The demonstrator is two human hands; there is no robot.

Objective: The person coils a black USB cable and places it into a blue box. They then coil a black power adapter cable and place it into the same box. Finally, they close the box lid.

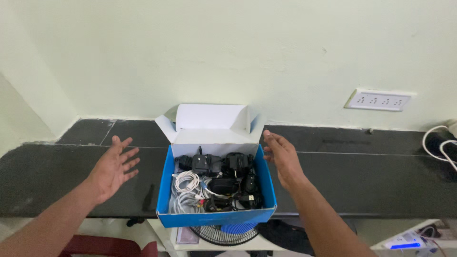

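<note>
Blue box [215,217], lid flipped up, sits on dark counter [362,176] at its front edge; black chargers [223,167] and white cables [184,190] inside. Left hand [113,167] and right hand [283,157] flank it, fingers spread, holding nothing. Socket strip [378,100] on wall.

One package: blue cardboard box [216,216], rectangular, white inside, white lid flap [209,117] folded up at the back toward the wall. It sits at the front edge of the dark counter [362,176], between the two open hands and overhanging slightly. Bottom right, a small white device [404,242] with a lit blue strip, possibly a screen; can't tell.
</note>
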